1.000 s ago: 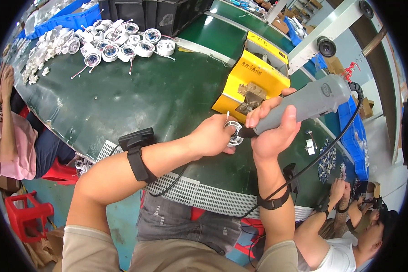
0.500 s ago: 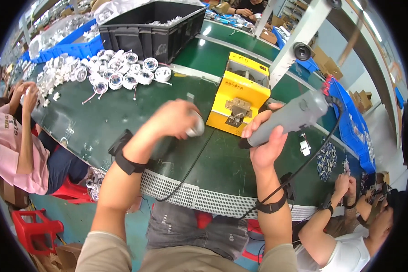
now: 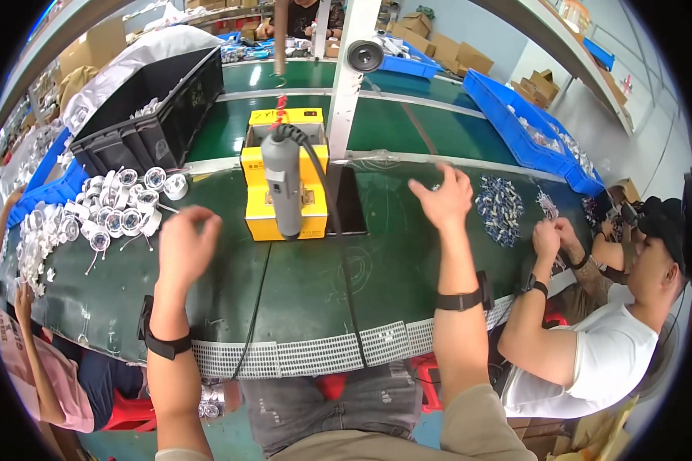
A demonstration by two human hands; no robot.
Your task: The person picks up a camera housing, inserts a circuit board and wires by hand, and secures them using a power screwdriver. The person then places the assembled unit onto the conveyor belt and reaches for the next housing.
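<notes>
Left hand (image 3: 184,246): left of centre, above table, fingers curled, just right of the white parts; cannot tell if it grasps anything.
Right hand (image 3: 447,201): right of centre, fingers spread, thumb apart, grip loose; small pale piece (image 3: 436,187) shows between thumb and fingers, contact unclear.
White round parts (image 3: 114,223): heaped left of frame, some with thin wires.
Grey handheld tool (image 3: 286,184): centre, upright, red coil above, in front of yellow box (image 3: 255,223); out of both hands.
Table (image 3: 307,284): dark green, scuffed, curved by the lens; white perforated strip (image 3: 315,353) along near edge.
Dark flat plate (image 3: 351,201): just right of yellow box.
Blue-white small parts (image 3: 500,211): piled right of the right hand.
Black crate (image 3: 131,142): upper left, pale contents.
Blue bin (image 3: 515,146): upper right.
Belt (image 3: 307,74): glossy green, upper centre, behind white post (image 3: 351,100).
Room: cardboard boxes (image 3: 469,58) upper right; teal floor (image 3: 131,444) lower left.
Co-workers: white shirt (image 3: 615,346) lower right, pink shirt (image 3: 61,384) lower left.
</notes>
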